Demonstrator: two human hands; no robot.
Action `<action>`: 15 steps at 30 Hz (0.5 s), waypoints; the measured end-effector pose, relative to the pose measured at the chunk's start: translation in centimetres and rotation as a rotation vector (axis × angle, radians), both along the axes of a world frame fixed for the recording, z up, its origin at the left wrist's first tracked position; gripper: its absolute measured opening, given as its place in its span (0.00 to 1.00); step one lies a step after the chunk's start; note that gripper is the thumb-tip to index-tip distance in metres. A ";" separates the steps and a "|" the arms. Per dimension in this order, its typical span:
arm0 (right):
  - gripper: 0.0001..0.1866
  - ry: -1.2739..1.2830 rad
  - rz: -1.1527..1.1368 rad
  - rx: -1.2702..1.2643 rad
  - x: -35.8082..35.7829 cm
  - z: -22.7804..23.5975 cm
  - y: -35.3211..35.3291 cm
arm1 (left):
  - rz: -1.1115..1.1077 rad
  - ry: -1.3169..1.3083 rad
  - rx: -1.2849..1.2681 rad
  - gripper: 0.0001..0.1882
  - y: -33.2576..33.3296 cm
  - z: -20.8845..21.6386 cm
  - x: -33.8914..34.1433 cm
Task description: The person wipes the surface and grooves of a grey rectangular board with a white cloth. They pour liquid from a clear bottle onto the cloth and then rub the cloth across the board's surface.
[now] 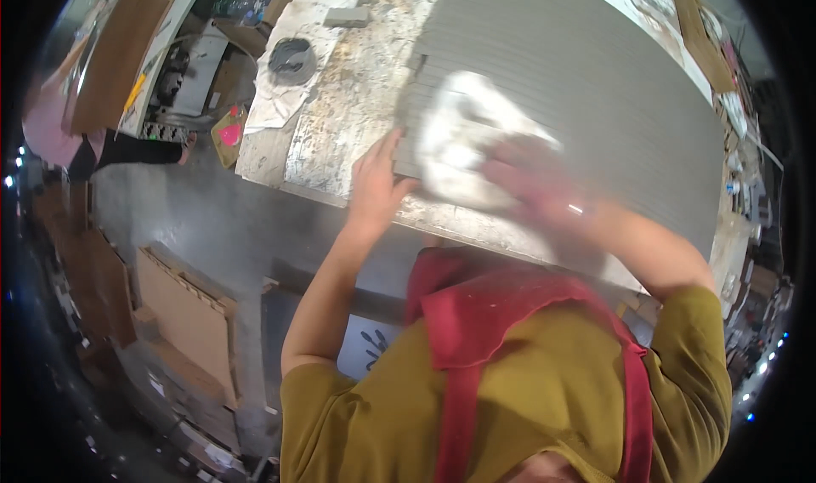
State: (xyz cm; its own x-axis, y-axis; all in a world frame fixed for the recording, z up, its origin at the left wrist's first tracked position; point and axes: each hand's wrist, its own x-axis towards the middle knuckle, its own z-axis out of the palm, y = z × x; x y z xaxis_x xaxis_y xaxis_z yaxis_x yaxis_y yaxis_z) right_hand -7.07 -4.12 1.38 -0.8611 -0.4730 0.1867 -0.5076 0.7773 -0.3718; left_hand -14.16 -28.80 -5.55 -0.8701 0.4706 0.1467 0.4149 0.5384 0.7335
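Note:
A large grey panel (pixel 586 66) with fine parallel lines lies on a paint-spattered worktable (pixel 340 126). My left hand (pixel 376 181) rests at the panel's near left edge, thumb and fingers apart, with nothing in its grasp. On the panel's near part, my right hand (pixel 540 175) is smeared by motion and looks reddish. It bears on a bunched white cloth (pixel 463 177), which is also blurred. How its fingers close on the cloth is hard to make out.
Left of the panel stand a round tub (pixel 291 61) with dark grey contents and a small grey block (pixel 346 17). A crumpled white sheet (pixel 270 105) hangs over the table's left edge. Another person (pixel 59 139) is at the far left. Cardboard (pixel 187 317) leans below.

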 end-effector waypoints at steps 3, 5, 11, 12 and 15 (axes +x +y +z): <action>0.23 -0.167 -0.004 0.200 3.9 0.4 4.4 | -0.057 0.026 -0.038 0.42 0.3 -0.9 0.0; 0.26 -0.174 0.015 0.288 2.8 1.0 1.5 | -0.031 0.056 -0.066 0.40 0.0 -1.1 0.2; 0.27 -0.012 0.187 0.201 -4.9 1.7 -7.0 | 0.012 -0.156 0.353 0.24 0.1 -2.0 -0.3; 0.28 -0.004 0.213 0.131 -4.3 1.7 -5.6 | 0.009 -0.277 0.380 0.26 0.0 -1.9 -0.6; 0.29 -0.123 0.238 0.309 -0.1 2.5 -0.1 | 0.045 0.159 -0.131 0.36 -0.4 -1.6 0.5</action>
